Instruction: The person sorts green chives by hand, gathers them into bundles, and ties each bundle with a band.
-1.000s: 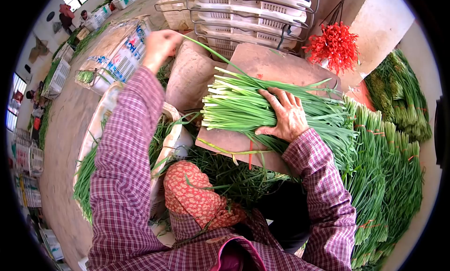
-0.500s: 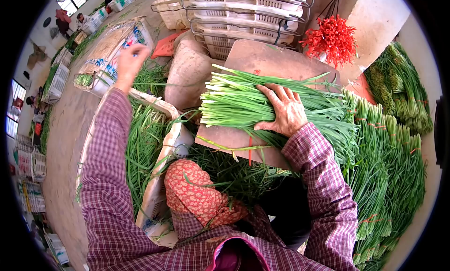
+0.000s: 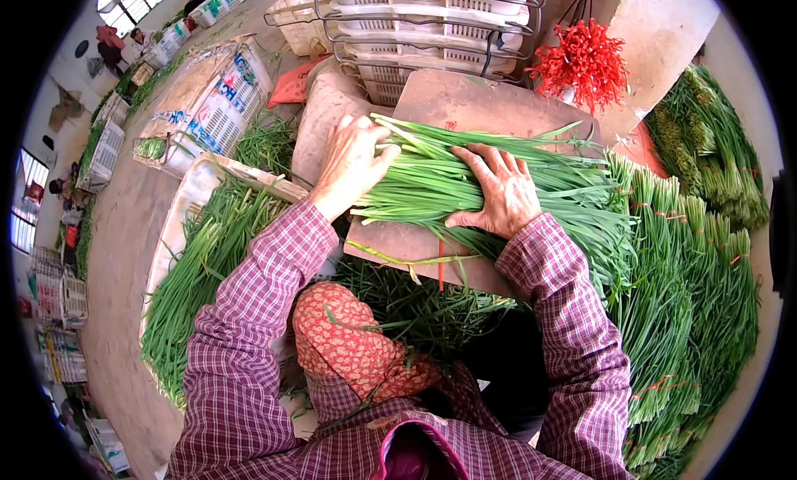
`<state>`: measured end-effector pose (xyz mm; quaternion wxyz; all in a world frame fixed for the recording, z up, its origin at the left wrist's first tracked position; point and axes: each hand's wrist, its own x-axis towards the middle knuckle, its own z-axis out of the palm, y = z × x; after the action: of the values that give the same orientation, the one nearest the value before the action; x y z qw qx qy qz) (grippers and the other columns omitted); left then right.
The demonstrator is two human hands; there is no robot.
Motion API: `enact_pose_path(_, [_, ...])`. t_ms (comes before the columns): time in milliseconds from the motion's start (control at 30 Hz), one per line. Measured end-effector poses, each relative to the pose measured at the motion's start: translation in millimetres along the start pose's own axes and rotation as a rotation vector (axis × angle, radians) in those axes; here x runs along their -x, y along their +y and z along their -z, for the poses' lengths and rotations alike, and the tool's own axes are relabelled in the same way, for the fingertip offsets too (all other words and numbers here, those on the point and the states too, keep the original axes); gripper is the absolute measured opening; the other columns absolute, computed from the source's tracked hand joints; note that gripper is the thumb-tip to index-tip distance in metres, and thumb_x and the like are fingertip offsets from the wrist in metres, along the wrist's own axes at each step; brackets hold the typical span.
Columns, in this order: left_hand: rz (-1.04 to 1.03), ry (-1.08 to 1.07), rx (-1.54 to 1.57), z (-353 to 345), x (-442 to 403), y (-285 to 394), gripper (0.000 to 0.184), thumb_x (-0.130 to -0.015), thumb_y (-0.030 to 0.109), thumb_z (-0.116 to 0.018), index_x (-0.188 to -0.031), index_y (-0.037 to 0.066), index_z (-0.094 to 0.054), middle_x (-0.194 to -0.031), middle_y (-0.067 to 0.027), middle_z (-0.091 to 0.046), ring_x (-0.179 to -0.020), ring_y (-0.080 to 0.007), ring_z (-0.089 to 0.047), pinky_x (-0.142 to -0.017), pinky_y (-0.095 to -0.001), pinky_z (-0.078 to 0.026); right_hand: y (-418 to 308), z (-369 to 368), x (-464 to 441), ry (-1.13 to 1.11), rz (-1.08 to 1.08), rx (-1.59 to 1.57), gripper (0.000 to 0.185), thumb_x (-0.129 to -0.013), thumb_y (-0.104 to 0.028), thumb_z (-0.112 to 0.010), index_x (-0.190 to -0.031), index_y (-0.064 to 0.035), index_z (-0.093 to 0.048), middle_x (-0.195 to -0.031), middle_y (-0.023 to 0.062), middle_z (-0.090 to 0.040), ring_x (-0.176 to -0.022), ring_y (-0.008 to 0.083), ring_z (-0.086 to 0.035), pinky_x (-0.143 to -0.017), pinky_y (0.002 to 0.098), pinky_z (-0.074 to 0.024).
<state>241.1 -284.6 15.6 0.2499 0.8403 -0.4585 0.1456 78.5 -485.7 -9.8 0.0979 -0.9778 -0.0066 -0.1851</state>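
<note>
A thick bunch of long green stalks (image 3: 423, 181) lies across a brown board (image 3: 490, 102), pale cut ends to the left and leaves to the right. My right hand (image 3: 501, 190) rests flat on the middle of the bunch, thumb apart from the fingers. At the pale ends is my left hand (image 3: 353, 160), its fingers bent and touching the stalks; the fingertips are partly hidden. A red band (image 3: 441, 264) hangs over the board's front edge, by a loose yellow-green stalk (image 3: 382, 256).
Left of the board, a white crate (image 3: 174, 223) holds loose stalks. Tied bunches (image 3: 681, 314) are piled on the right. Stacked white crates (image 3: 448, 32) stand behind, beside hanging red bands (image 3: 581, 65). Other people are far off at the upper left.
My left hand first pulled a single stalk out leftward, was then empty over the crate, and has now come back to the bunch's pale ends. My right hand has stayed on the bunch.
</note>
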Motion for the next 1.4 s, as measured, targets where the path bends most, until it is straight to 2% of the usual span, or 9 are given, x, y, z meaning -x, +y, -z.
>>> enact_pose_path(133, [-0.006,0.036,0.293,-9.4,-6.6,-6.2,0.015,-0.079,0.017,-0.070,-0.083,0.002,-0.071,-0.082,-0.0103,-0.066,-0.081,-0.0243,-0.059,-0.075,-0.0371,-0.047,-0.8,2.4,-0.7,0.017,0.013,-0.003,0.102,-0.056,-0.071,-0.071,-0.139,-0.0186,-0.043,-0.130,0.0115,-0.050,-0.115,0.0348,-0.050,-0.099,0.0488,-0.0368])
enact_pose_path(200, [0.239,-0.141,0.595,-10.2,-7.9,-0.9,0.015,-0.078,0.014,-0.070,-0.083,-0.001,-0.069,-0.077,-0.0077,-0.066,-0.068,-0.0161,-0.058,-0.062,-0.0310,-0.047,0.4,1.5,0.4,0.023,0.012,-0.001,0.101,-0.056,-0.071,-0.071,-0.138,-0.0183,-0.043,-0.130,0.0115,-0.050,-0.115,0.0347,-0.050,-0.098,0.0487,-0.0368])
enact_pose_path(300, [0.349,-0.266,0.579,-4.1,-13.4,2.8,0.013,-0.082,0.012,-0.070,-0.086,0.000,-0.068,-0.075,-0.0009,-0.063,-0.068,-0.0062,-0.056,-0.061,-0.0230,-0.045,1.1,-1.0,0.6,0.012,0.016,-0.008,0.102,-0.056,-0.068,-0.073,-0.141,-0.0217,-0.040,-0.131,0.0100,-0.049,-0.116,0.0318,-0.048,-0.097,0.0491,-0.0361])
enact_pose_path(433, [0.410,-0.267,0.782,-4.6,-15.4,-12.0,0.014,-0.079,0.013,-0.072,-0.082,0.001,-0.068,-0.074,-0.0007,-0.064,-0.070,-0.0065,-0.056,-0.064,-0.0231,-0.044,1.3,1.2,0.1,0.019,0.012,-0.006,0.103,-0.056,-0.069,-0.072,-0.141,-0.0222,-0.040,-0.131,0.0093,-0.049,-0.116,0.0314,-0.048,-0.098,0.0491,-0.0357])
enact_pose_path(733, [0.477,-0.265,0.491,17.7,-5.2,-53.3,0.013,-0.076,0.017,-0.070,-0.080,0.004,-0.068,-0.076,0.0004,-0.066,-0.072,-0.0090,-0.058,-0.071,-0.0262,-0.046,1.1,1.2,-0.4,0.019,0.013,-0.006,0.100,-0.055,-0.068,-0.074,-0.139,-0.0242,-0.043,-0.130,0.0079,-0.050,-0.117,0.0311,-0.048,-0.098,0.0492,-0.0356])
enact_pose_path(800, [0.413,-0.283,0.554,19.0,-3.0,-59.6,0.020,-0.077,0.021,-0.072,-0.090,0.006,-0.068,-0.094,-0.0038,-0.066,-0.083,-0.0124,-0.059,-0.078,-0.0285,-0.047,1.8,0.6,-1.0,-0.012,-0.011,-0.016,0.094,-0.057,-0.065,-0.075,-0.137,-0.0253,-0.045,-0.127,0.0069,-0.052,-0.116,0.0310,-0.049,-0.098,0.0489,-0.0363])
enact_pose_path(867, [0.117,-0.030,0.158,24.2,-5.7,-68.9,0.048,-0.075,0.030,-0.074,-0.114,0.005,-0.061,-0.128,-0.0151,-0.052,-0.114,-0.0254,-0.052,-0.098,-0.0377,-0.041,2.5,2.6,-1.3,-0.013,-0.014,-0.030,0.092,-0.058,-0.064,-0.075,-0.136,-0.0257,-0.046,-0.126,0.0064,-0.053,-0.116,0.0311,-0.049,-0.097,0.0489,-0.0366])
enact_pose_path(1133, [-0.388,-0.327,0.061,20.0,-7.9,20.5,0.104,-0.063,0.042,-0.081,-0.146,0.006,-0.029,-0.148,-0.0187,-0.033,-0.140,-0.0329,-0.028,-0.114,-0.0516,-0.022,2.1,1.8,-2.0,-0.019,-0.049,-0.033,0.089,-0.057,-0.063,-0.076,-0.134,-0.0271,-0.048,-0.124,0.0064,-0.054,-0.114,0.0307,-0.052,-0.096,0.0477,-0.0386])
enact_pose_path(1400, [-0.273,-0.317,-0.223,-33.4,14.5,61.7,0.134,-0.044,0.043,-0.090,-0.148,0.002,-0.015,-0.145,-0.0241,-0.031,-0.137,-0.0380,-0.030,-0.112,-0.0591,-0.019,6.0,-4.0,-2.7,-0.055,-0.065,-0.016,0.101,-0.056,-0.070,-0.073,-0.135,-0.0131,-0.046,-0.126,0.0121,-0.053,-0.115,0.0361,-0.052,-0.099,0.0488,-0.0382])
